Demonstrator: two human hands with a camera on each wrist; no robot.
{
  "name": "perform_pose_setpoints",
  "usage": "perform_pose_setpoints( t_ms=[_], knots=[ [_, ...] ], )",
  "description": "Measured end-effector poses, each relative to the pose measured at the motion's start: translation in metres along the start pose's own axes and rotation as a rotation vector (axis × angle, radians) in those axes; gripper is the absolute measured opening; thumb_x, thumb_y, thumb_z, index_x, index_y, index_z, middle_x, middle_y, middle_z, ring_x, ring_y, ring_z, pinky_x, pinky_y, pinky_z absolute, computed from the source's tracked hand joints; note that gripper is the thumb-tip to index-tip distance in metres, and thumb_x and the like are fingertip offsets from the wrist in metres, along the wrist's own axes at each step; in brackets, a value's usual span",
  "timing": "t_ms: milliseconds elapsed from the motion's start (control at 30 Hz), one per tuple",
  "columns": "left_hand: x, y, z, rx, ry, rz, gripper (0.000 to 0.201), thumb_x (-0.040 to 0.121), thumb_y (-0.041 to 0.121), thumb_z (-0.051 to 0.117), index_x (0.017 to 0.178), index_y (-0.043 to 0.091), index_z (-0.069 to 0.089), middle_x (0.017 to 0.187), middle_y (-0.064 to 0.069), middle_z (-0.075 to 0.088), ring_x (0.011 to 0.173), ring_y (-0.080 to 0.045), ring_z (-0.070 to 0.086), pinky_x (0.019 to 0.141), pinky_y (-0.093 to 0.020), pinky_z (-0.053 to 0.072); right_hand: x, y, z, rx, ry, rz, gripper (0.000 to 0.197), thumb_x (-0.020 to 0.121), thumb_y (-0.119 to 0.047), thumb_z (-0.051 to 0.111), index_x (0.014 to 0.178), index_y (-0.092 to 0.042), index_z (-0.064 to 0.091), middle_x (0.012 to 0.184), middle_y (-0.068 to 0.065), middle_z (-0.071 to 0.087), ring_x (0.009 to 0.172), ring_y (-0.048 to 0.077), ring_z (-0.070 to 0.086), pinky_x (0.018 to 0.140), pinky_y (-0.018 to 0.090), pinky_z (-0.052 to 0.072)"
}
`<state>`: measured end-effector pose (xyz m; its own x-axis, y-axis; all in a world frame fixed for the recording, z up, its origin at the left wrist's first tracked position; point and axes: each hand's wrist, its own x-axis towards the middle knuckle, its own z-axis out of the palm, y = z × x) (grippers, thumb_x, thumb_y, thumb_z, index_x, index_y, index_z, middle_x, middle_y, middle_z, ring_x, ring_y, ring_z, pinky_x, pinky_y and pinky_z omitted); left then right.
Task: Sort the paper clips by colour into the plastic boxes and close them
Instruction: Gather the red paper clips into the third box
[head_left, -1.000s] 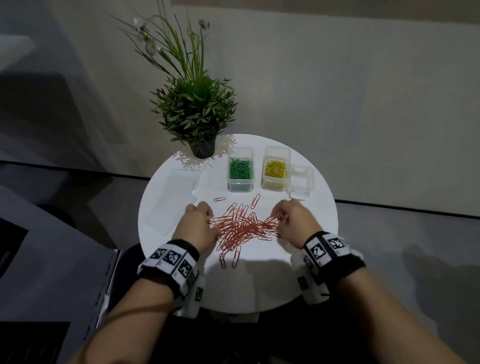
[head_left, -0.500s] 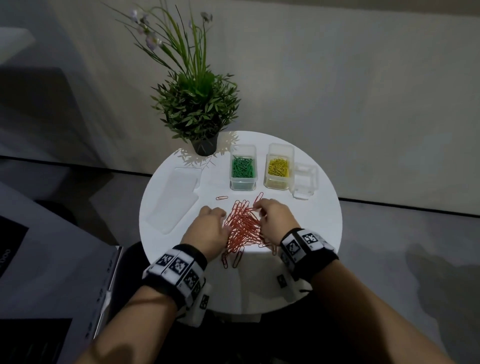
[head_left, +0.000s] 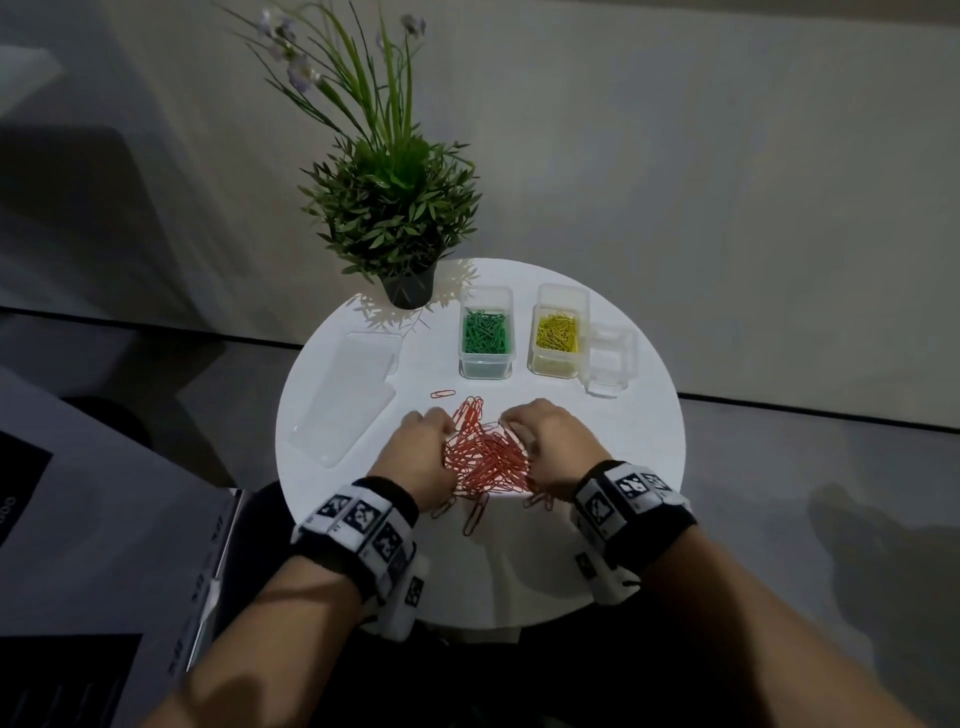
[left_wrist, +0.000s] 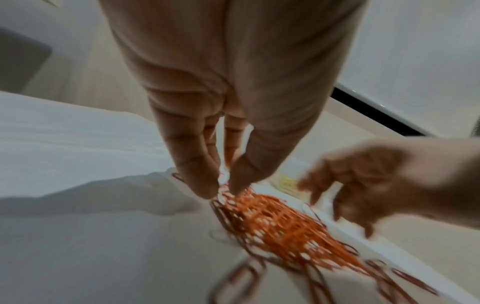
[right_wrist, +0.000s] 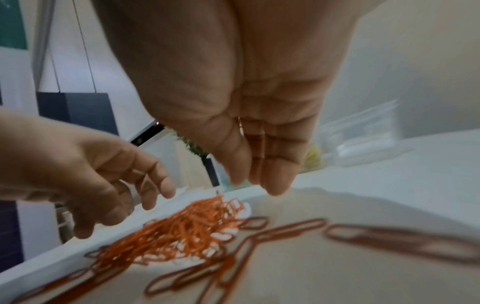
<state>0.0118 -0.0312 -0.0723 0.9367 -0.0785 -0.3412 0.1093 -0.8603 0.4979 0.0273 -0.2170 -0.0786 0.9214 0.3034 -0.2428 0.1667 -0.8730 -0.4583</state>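
Orange paper clips (head_left: 485, 454) lie heaped mid-bench, between the left hand (head_left: 418, 454) and right hand (head_left: 553, 447), both spread and cupping the heap. Gathering is under way (green and yellow look sorted); next, scoop them into the empty box (head_left: 610, 358).

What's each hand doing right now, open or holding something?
Left hand: open, fingers against the left side of the red paper clip pile, gripping nothing.
Right hand: open, fingers extended at the pile's right side, holding nothing.
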Motion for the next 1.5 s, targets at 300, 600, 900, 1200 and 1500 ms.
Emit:
perform_pose_setpoints(
  t_ms=[300, 600, 900, 1200, 1500],
  knots=[
    [0.042, 0.000, -0.019, 0.257, -0.030, 0.011, 0.053, 0.085, 0.001, 0.054, 0.135, 0.016, 0.047, 0.129, -0.011, 0.041, 0.119, -0.031, 0.047, 0.096, -0.043, 0.047, -0.026, 0.009, -0.001, 0.002, -0.003, 0.299, 0.034, 0.085, -0.001, 0.053, 0.118, -0.008, 0.052, 0.116, 0.013, 0.055, 0.107, 0.027, 0.053, 0.080, 0.025, 0.037],
    [0.007, -0.014, -0.005, 0.007, -0.012, 0.123, 0.041, 0.090, 0.005, 0.050, 0.129, 0.015, 0.058, 0.126, -0.009, 0.051, 0.117, -0.025, 0.053, 0.100, -0.028, 0.039, -0.002, -0.013, 0.004, 0.078, -0.025, 0.218, 0.047, 0.079, 0.003, 0.056, 0.122, -0.014, 0.059, 0.116, 0.009, 0.063, 0.112, 0.025, 0.057, 0.089, 0.026, 0.044],
    [-0.038, -0.023, -0.003, 0.091, -0.196, -0.032, 0.102, 0.058, 0.040, 0.089, 0.140, 0.017, 0.034, 0.127, -0.007, 0.037, 0.112, -0.027, 0.052, 0.097, -0.033, 0.044, -0.020, -0.001, 0.002, -0.042, -0.075, 0.206, 0.062, 0.074, -0.007, 0.075, 0.129, -0.011, 0.046, 0.122, 0.010, 0.044, 0.112, 0.028, 0.053, 0.089, 0.027, 0.042],
    [-0.025, -0.008, 0.012, -0.028, -0.019, -0.045, 0.068, 0.069, 0.026, 0.081, 0.127, 0.012, 0.046, 0.123, -0.008, 0.042, 0.108, -0.027, 0.056, 0.096, -0.034, 0.045, -0.006, -0.020, 0.000, 0.105, 0.006, 0.130, 0.061, 0.079, -0.018, 0.076, 0.134, -0.018, 0.051, 0.125, 0.007, 0.056, 0.113, 0.022, 0.056, 0.093, 0.025, 0.043],
    [-0.018, 0.007, 0.009, 0.072, -0.074, -0.078, 0.084, 0.056, 0.034, 0.090, 0.123, 0.012, 0.044, 0.120, -0.006, 0.033, 0.092, -0.026, 0.061, 0.088, -0.035, 0.051, 0.020, -0.025, -0.014, -0.388, -0.337, -0.113, 0.134, 0.051, -0.030, 0.093, 0.154, -0.023, 0.008, 0.152, 0.005, 0.022, 0.130, 0.028, 0.038, 0.108, 0.040, 0.037]
  ],
)
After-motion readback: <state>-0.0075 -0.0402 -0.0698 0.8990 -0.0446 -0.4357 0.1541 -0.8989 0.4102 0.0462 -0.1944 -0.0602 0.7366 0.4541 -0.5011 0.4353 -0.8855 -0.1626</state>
